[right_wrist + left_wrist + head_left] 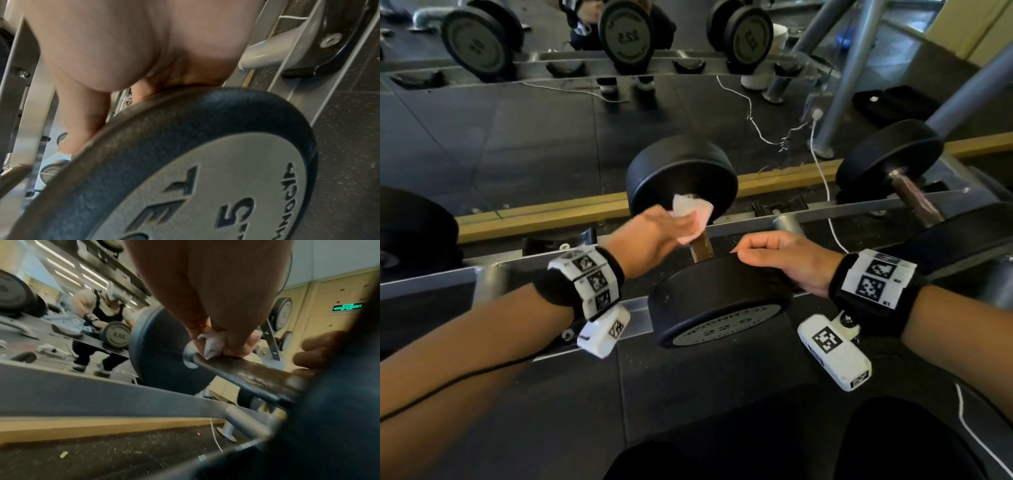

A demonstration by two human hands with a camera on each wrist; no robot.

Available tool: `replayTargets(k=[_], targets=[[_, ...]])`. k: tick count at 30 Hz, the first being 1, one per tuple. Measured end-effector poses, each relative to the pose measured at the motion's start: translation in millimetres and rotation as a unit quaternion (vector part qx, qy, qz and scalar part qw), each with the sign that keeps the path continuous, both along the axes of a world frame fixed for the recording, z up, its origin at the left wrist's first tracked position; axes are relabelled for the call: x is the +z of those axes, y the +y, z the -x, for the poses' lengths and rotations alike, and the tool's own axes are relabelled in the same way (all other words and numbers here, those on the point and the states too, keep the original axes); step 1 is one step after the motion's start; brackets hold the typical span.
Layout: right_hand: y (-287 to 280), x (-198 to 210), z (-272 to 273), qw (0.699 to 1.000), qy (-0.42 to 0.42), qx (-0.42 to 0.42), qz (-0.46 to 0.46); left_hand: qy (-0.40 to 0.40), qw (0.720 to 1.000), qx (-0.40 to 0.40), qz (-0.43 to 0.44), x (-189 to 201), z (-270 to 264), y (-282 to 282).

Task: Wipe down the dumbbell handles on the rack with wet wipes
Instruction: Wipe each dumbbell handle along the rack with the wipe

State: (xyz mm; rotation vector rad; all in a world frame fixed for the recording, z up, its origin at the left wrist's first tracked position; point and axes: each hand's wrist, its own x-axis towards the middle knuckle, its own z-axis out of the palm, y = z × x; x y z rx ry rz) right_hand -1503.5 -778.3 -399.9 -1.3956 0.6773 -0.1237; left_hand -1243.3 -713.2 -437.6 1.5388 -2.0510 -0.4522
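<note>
A black dumbbell marked 22.5 lies across the grey rack, with its brown handle [702, 247] between the far head [681, 171] and the near head [722, 301]. My left hand [671, 226] grips a crumpled white wet wipe [690, 214] around the handle's far end, right against the far head. In the left wrist view the wipe [213, 344] sits on top of the handle [246, 369]. My right hand [756, 251] lies on the near head, fingers curled over its top rim. The right wrist view has the palm [102, 56] on that head [185, 162].
Another dumbbell [914, 195] lies on the rack to the right, and a black head [410, 233] shows at the left edge. A wall mirror [551, 120] stands behind the rack rail [859, 205]. A white cable [825, 192] hangs behind. My knees [893, 442] are below.
</note>
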Motion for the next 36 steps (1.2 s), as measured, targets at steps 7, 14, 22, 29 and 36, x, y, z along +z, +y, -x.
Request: replayTargets(k=[7,14,22,29,36], targets=[[-3,-1,0,1.000,0.001,0.006,-0.005,-0.080,0.997,0.010,-0.009,0,-20,6],[-7,-2,0,1.000,0.005,0.015,0.009,-0.035,0.998,0.000,-0.054,-21,-8,33],[-7,-1,0,1.000,-0.007,0.024,0.005,0.188,0.934,0.269,-0.142,-21,-20,18],[-7,0,0,1.000,-0.007,0.027,0.008,0.359,0.897,0.235,-0.105,-16,6,13],[-7,2,-1,1.000,-0.002,0.030,0.000,0.480,0.830,0.093,-0.269,-7,7,19]])
